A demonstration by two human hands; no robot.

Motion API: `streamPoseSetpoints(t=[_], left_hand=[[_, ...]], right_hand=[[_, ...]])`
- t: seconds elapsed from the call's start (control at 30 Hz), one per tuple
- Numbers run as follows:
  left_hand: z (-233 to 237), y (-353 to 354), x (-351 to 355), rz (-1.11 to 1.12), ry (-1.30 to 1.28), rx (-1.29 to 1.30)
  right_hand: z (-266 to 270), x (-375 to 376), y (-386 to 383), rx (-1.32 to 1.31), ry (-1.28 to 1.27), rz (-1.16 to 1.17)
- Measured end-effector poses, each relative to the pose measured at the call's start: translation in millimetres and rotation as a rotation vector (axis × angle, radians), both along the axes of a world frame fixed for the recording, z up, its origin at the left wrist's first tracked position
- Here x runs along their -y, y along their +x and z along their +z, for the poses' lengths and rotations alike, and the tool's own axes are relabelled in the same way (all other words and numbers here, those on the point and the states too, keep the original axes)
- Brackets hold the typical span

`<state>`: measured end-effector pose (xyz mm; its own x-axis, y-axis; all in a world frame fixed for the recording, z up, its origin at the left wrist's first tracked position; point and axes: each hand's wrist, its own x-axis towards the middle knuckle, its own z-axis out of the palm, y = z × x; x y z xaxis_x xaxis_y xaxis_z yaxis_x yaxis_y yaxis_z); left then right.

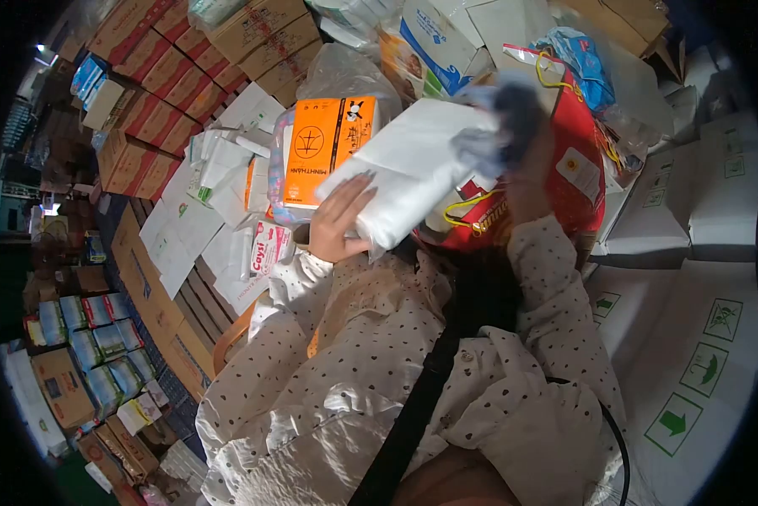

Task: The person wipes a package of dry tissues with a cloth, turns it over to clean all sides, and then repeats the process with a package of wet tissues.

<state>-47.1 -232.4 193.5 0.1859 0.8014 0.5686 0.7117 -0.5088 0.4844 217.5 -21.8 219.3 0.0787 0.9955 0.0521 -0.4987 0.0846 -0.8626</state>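
A white plastic-wrapped package [413, 164] lies tilted in front of my body. My left hand [339, 221] is at its lower left end, fingers spread over its edge and thumb beneath. Near its upper right end, my right hand [526, 156] is smeared by motion and holds a crumpled grey-blue cloth [489, 135] against the package. Left of the package stands an orange-labelled pack [316, 152] in clear plastic. A red bag [577, 177] with yellow cord handles is beside and partly behind my right arm.
Red and brown cartons [155, 80] are stacked at the upper left. White boxes with green symbols [691, 354] stand on the right. A small Caysi pack [269, 247] lies left of my left hand. Blue-white packs [96, 341] sit at the lower left.
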Motion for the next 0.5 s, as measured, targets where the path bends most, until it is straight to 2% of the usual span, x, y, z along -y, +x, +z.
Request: streamPoseSetpoints(t=[0.03, 0.07, 0.1, 0.13, 0.17, 0.2, 0.23, 0.27, 0.3, 0.37, 0.43, 0.5], left_hand=[[9.1, 2.7, -3.5, 0.001, 0.0, 0.001], [17.7, 4.7, -5.7, 0.07, -0.015, 0.169], [24.6, 7.9, -7.6, 0.139, -0.028, 0.335], [29.1, 14.3, -8.4, 0.322, -0.04, 0.415], [42.3, 17.0, -11.1, 0.381, -0.078, 0.495], [48.4, 23.6, -14.9, 0.414, -0.072, 0.721], [51.4, 28.3, -18.6, 0.444, -0.064, 0.948], [49.0, 24.6, -20.0, 0.383, 0.005, 1.014], [58.0, 31.1, -22.1, 0.391, 0.025, 1.181], [59.2, 32.8, -26.1, 0.349, 0.086, 1.383], [61.2, 36.6, -25.8, 0.349, 0.077, 1.435], [58.5, 45.4, -23.6, 0.353, 0.071, 1.485]], right_hand=[[10.7, -6.8, 15.3, -0.122, 0.138, 0.051], [18.7, -11.2, 24.0, -0.243, 0.276, 0.102], [40.0, -2.3, 23.4, -0.242, 0.277, 0.101], [68.8, 14.1, 20.6, -0.358, 0.205, 0.051], [83.8, 22.4, 18.6, -0.475, 0.134, 0.001], [79.2, 21.3, 18.0, -0.476, 0.136, 0.003], [70.9, 20.2, 16.5, -0.39, 0.368, 0.16], [65.8, 22.3, 16.3, -0.297, 0.599, 0.314], [67.8, 31.2, 2.0, -0.298, 0.601, 0.314], [74.4, 72.9, -52.9, 0.551, 0.66, -0.501], [83.5, 111.6, -82.5, 0.618, 0.758, -0.059], [79.6, 127.8, -106.3, 0.71, 1.059, 0.172]])
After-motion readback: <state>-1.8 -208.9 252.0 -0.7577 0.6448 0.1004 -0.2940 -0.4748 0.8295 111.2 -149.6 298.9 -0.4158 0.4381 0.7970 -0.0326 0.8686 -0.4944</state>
